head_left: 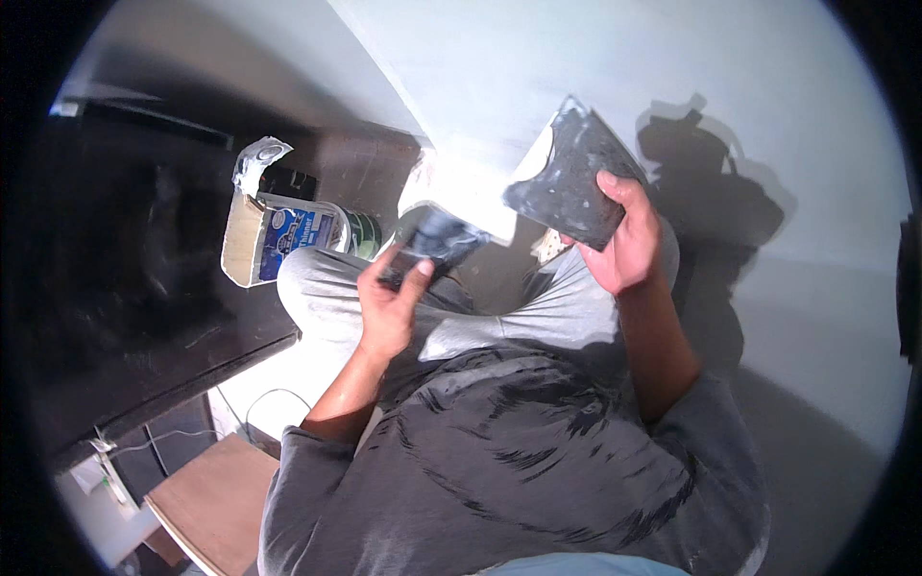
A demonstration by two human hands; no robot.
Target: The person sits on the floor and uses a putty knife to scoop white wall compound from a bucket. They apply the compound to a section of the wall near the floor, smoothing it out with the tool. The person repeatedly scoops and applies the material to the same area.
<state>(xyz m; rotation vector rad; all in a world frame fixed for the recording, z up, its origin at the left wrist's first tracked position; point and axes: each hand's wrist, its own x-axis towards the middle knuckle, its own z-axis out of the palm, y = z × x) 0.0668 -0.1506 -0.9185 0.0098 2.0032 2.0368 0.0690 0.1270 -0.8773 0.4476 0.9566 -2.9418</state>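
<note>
**Two plaster tools held up before a pale wall**

Beyond both hands spreads the smooth pale grey-white wall (615, 67), the largest thing in view, with the person's shadow thrown on it to the right of the right hand. Left of the left hand lies a dark brown wooden surface (144, 288). On it, just up and left of the left hand, stands an open sack-like package with a white, blue-printed rectangular label (288, 230) and a crumpled, rolled-back pale top; a round green-and-white tub (360, 233) sits tight against its right side, nearest the left hand. Below the left forearm is a light brown wooden board (206, 499).

The right hand (624, 245) is closed around the lower edge of a broad, flat, dark grey trapezoid plaster-smeared blade (571, 182), thumb across its face, holding it raised. The left hand (389, 302) grips a smaller dark, plaster-smeared scraper (437, 240), fingers curled about its handle, its tip pointing toward the broad blade; whether the two touch is unclear.
</note>
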